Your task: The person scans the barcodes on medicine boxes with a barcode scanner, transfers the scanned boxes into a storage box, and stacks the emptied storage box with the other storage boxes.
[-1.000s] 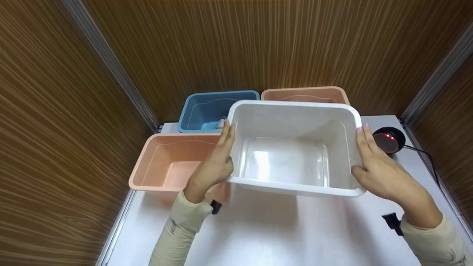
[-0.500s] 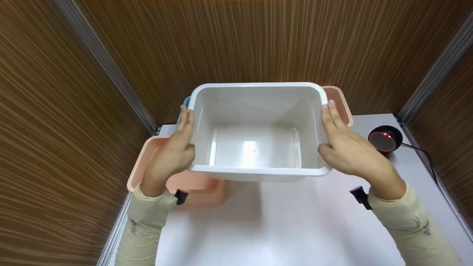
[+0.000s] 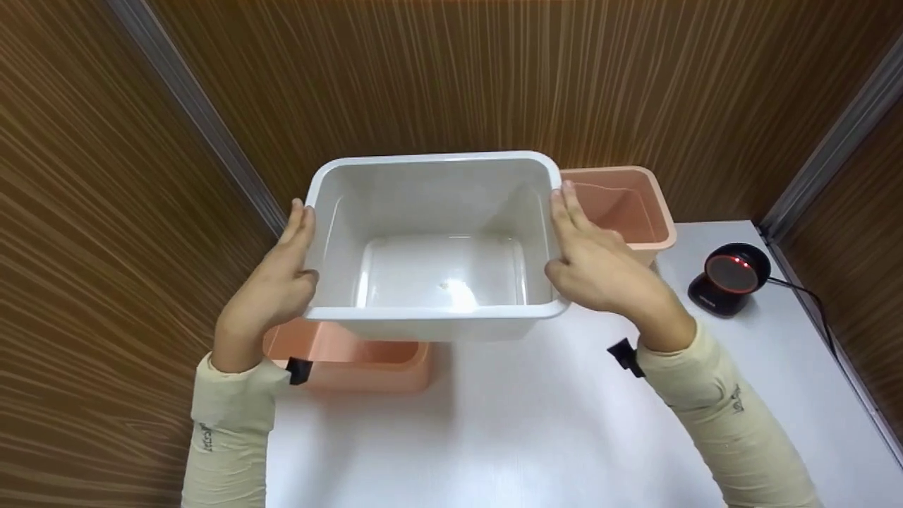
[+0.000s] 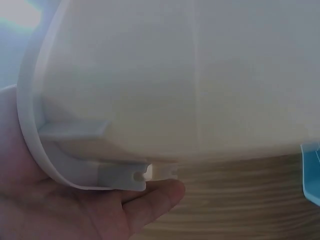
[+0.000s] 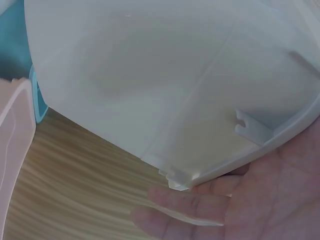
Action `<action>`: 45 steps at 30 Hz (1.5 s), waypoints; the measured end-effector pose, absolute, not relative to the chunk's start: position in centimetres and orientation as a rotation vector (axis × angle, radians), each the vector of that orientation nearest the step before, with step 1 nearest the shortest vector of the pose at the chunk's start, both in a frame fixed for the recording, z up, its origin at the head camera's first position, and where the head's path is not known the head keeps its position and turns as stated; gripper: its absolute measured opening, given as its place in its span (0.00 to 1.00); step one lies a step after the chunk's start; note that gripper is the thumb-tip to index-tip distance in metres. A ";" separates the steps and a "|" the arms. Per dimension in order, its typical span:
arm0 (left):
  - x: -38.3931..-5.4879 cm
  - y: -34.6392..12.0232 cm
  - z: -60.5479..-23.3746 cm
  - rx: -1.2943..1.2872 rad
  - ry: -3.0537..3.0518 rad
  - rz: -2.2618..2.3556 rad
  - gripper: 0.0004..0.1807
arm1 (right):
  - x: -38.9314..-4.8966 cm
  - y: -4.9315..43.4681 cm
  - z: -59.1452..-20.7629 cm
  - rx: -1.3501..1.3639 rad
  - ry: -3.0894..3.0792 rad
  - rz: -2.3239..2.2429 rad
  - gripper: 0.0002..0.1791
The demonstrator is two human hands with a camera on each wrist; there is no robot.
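Observation:
A white plastic bin (image 3: 444,271) hangs in the air between my two hands, tilted so its open top faces me. Nothing lies inside except a tiny speck on its floor. My left hand (image 3: 275,282) grips the left end of the rim, and my right hand (image 3: 600,264) grips the right end. On both hands two fingers stretch forward along the rim, with the thumb near its edge. From below, the left wrist view has the left fingers (image 4: 155,200) under the rim's lip. In the right wrist view the right fingers (image 5: 190,205) lie beneath the rim.
A peach bin (image 3: 367,374) stands on the table (image 3: 529,423) under the white one, partly hidden. Another peach bin (image 3: 628,204) is at the back right. A blue bin (image 5: 37,95) shows behind. On the right sits a black scanner (image 3: 730,279) with a cable.
Both hands have carried the white bin leftward and somewhat up, in front of the blue bin, which is now hidden in the head view. The back peach bin has come into fuller view.

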State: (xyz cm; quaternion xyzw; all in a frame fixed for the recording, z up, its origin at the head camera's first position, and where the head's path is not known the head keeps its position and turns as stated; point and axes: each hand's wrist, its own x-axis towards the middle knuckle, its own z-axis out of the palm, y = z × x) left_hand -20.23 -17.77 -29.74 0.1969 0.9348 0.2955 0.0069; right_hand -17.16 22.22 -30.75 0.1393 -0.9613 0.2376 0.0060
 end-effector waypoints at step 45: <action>-20.8 -27.0 -31.7 0.434 2.989 1.181 0.47 | -20.7 12.8 -33.7 0.518 -3.039 0.809 0.48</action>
